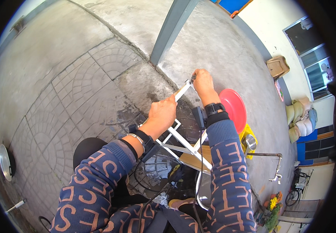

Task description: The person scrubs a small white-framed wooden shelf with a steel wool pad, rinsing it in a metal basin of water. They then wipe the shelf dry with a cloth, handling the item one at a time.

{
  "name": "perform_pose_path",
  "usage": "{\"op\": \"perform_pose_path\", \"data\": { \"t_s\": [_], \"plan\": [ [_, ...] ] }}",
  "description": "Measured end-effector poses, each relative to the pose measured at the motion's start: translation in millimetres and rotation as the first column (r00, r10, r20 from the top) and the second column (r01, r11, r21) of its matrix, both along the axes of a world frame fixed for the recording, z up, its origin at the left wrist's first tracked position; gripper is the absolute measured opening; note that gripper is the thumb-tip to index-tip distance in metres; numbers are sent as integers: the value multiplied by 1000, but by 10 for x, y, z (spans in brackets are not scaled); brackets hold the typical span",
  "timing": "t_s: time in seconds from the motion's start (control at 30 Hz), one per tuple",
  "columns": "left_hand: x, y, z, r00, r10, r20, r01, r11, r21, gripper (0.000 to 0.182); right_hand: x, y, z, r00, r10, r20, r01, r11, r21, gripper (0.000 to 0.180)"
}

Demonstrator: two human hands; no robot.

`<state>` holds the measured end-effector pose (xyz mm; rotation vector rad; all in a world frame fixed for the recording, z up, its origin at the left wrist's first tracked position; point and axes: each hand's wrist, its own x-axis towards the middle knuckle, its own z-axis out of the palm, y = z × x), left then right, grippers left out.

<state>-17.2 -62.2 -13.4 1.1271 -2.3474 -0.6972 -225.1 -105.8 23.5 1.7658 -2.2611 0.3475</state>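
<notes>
A white metal folding frame (184, 140), with crossed legs and a wooden board (195, 155) low on it, is tilted in front of me. My left hand (163, 112) is closed around one of its upper bars. At the bar's far end my right hand (203, 83) pinches a small dark grey wad, perhaps a scourer, against the corner; the fingers partly hide it. Both wrists carry black straps with cabled dark boxes. The ground under the frame is wet.
Right of my right wrist lies a red plastic basin (233, 109), near a metal bowl (250, 142) on something yellow. A tap (275, 177) on a pipe stands beyond. A grey metal post (168, 35) rises ahead. A metal basin (204, 189) sits near my foot.
</notes>
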Motion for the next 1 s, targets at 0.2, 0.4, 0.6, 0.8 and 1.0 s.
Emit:
{"op": "perform_pose_path", "data": {
  "t_s": [0.2,0.4,0.6,0.8,1.0],
  "plan": [
    [-9,-1,-11,1000,4,-6,-4,1000,-18,20,-45,87,-54,970,99,221,-69,988,-140,14],
    [3,-5,18,1000,13,-13,-14,999,-31,21,-12,124,-52,921,192,340,-129,971,-200,5],
    [-11,-46,-83,994,67,-86,-62,997,54,27,-89,264,-45,954,-42,296,56,998,-38,20],
    [-86,-466,-471,843,301,-445,93,734,673,62,721,681,-171,858,271,437,-261,962,-84,21],
    [-41,-376,-369,736,370,-567,368,484,794,77,662,749,-68,973,7,229,10,997,-77,21]
  ]
}}
